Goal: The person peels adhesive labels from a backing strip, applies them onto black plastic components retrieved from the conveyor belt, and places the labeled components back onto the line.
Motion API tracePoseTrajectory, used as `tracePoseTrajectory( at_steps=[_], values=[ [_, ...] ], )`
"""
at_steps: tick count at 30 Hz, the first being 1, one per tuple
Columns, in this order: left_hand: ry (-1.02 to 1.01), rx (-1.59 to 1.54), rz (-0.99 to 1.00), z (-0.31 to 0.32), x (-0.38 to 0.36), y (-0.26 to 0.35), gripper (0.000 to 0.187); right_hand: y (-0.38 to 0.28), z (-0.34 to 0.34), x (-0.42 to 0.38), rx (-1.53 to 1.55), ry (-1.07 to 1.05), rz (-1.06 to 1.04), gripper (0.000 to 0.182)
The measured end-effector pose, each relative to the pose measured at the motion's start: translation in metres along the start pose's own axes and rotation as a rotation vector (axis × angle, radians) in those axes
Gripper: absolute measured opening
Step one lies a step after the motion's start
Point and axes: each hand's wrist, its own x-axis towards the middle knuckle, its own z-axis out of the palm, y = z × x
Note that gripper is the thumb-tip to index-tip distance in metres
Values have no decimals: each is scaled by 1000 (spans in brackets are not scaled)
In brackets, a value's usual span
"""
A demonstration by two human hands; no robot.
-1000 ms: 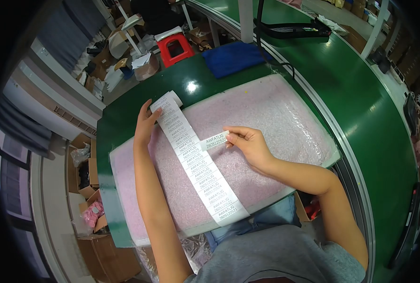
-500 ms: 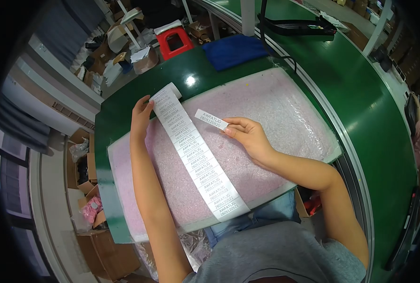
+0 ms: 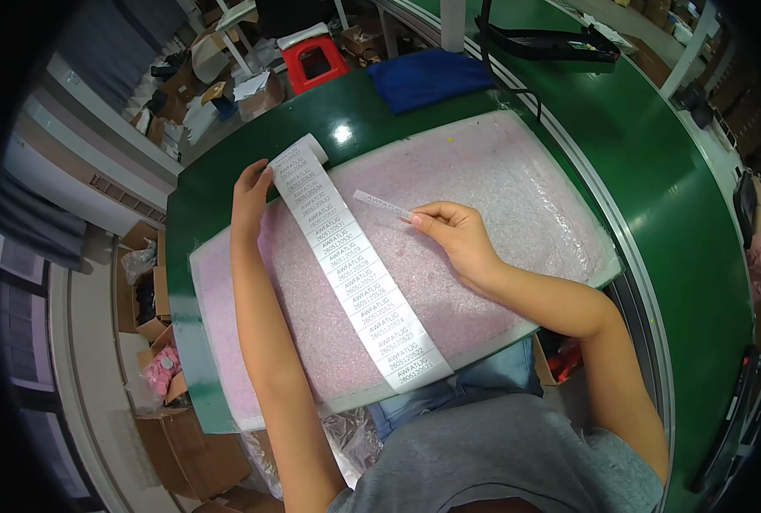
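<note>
A long white strip of printed labels [image 3: 359, 278] runs across the pink, plastic-covered pad [image 3: 483, 197], with its rolled end at the top left. My left hand [image 3: 250, 195] touches the strip's left edge near the roll, thumb and fingers close together on it. In my right hand [image 3: 457, 235], thumb and fingers pinch one end of a single white label [image 3: 380, 205]. This label is held above the pad, to the right of the strip, tilted so that its print looks narrow.
The pad lies on a green table [image 3: 214, 150]. A blue cloth [image 3: 427, 81] is behind it, with a black cable and black frame [image 3: 551, 47] at the back right. A red stool [image 3: 314, 64] stands beyond the table; cardboard boxes [image 3: 188, 453] are at lower left.
The single label in my right hand has tilted, so its face shows less. My left hand stays by the strip near the roll. The whole view has shifted slightly.
</note>
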Motion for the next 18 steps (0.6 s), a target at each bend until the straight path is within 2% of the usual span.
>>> tracePoseTrajectory(
  at_steps=[7,11,14,15,17,18],
  values=[
    [13,44,-18,-1,2,-1,36,1,1,0,14,-3,2,14],
    [137,68,-24,-8,5,-7,33,3,1,2,19,-11,-17,15],
    [315,39,144,-13,-5,14,33,6,-1,4,10,-17,-27,15],
    [315,45,150,-12,-14,33,33,7,-2,5,-1,-10,-29,15],
    [218,-68,307,3,-45,74,35,9,-5,6,-4,4,-28,15],
    [215,-65,307,12,-59,80,35,10,-5,6,0,0,-36,16]
  ],
)
